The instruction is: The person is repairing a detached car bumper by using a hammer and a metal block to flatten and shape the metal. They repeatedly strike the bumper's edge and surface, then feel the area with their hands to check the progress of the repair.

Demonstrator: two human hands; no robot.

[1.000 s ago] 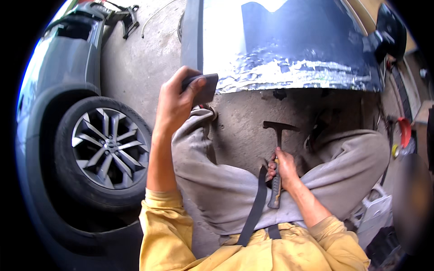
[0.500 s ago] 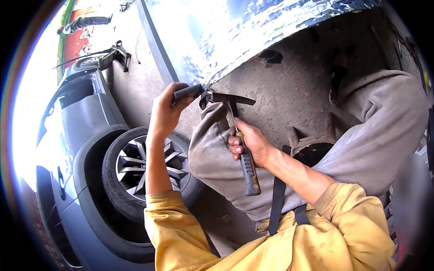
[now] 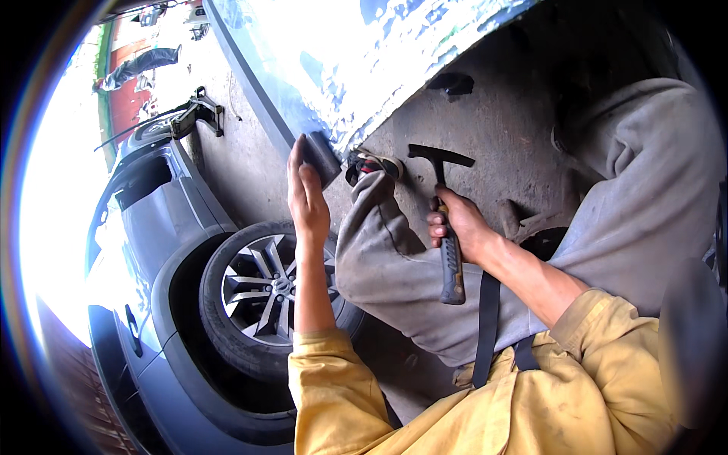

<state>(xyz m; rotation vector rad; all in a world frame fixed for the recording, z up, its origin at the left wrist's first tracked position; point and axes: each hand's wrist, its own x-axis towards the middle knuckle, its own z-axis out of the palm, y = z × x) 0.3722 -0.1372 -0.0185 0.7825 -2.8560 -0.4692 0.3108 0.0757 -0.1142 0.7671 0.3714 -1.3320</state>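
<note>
My left hand (image 3: 308, 203) holds a dark rectangular block (image 3: 322, 159) against the lower corner of a large panel (image 3: 394, 83) with patchy white and blue paint. Its fingers lie straight along the block's left side, and the thumb shows in front. My right hand (image 3: 464, 226) is closed round the grip of a hammer (image 3: 452, 265), just below its neck. The hammer's long, narrow dark head points up over the floor, to the right of the panel corner and apart from it.
A grey-blue car (image 3: 163, 303) stands close on my left, its alloy wheel (image 3: 277, 292) beside my left forearm. My bent legs in grey trousers (image 3: 409, 280) fill the middle and right. A shoe (image 3: 371, 163) rests below the panel corner. Farther off, a person's legs (image 3: 148, 62) show.
The hammer has moved away from the panel corner, to the right. My left hand has turned the block more upright, with the fingers now straighter along it. The whole view has shifted slightly.
</note>
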